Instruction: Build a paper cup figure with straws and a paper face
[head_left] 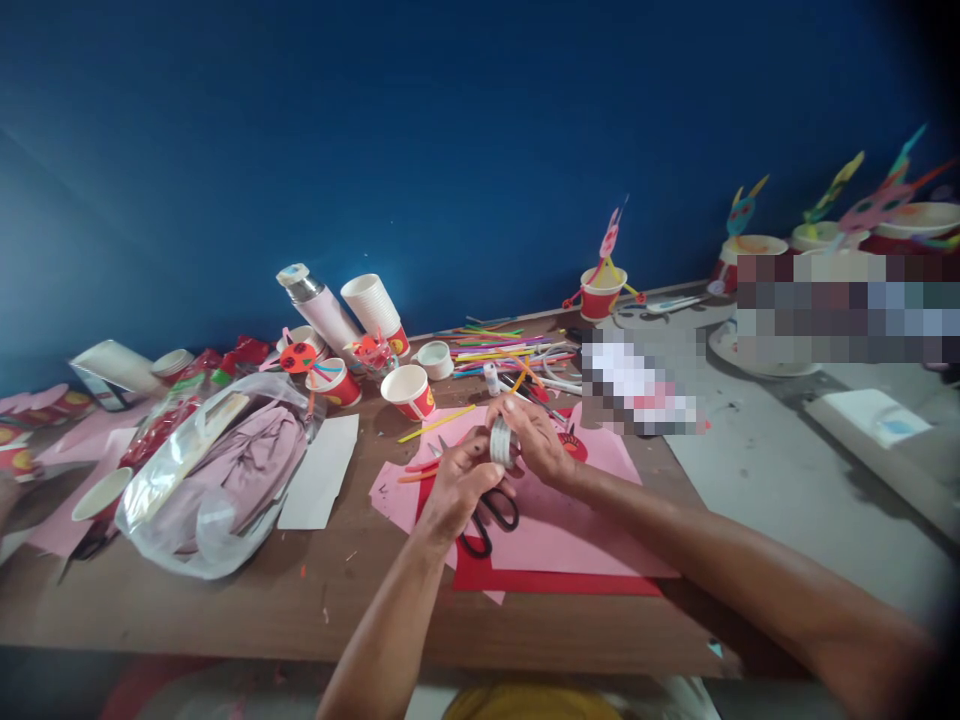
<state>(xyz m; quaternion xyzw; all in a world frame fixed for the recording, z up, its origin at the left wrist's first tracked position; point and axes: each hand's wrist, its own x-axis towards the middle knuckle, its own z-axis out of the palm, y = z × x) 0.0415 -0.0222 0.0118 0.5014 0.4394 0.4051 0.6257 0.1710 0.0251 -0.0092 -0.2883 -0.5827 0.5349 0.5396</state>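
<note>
My left hand [456, 483] and my right hand [534, 440] meet above a pink paper sheet [570, 510] and both pinch a small white roll of tape [501, 441] held upright between the fingers. Black-handled scissors [489, 520] lie on the paper just under my left hand. A red sheet [555, 580] sticks out beneath the pink one.
Red-and-white paper cups [409, 390], a stack of cups [375, 310], a steel flask [315, 300], coloured straws [502, 350] and a plastic bag of cloth [217, 470] crowd the wooden table [225, 600]. Decorated cup crafts [602, 285] stand by the blue wall.
</note>
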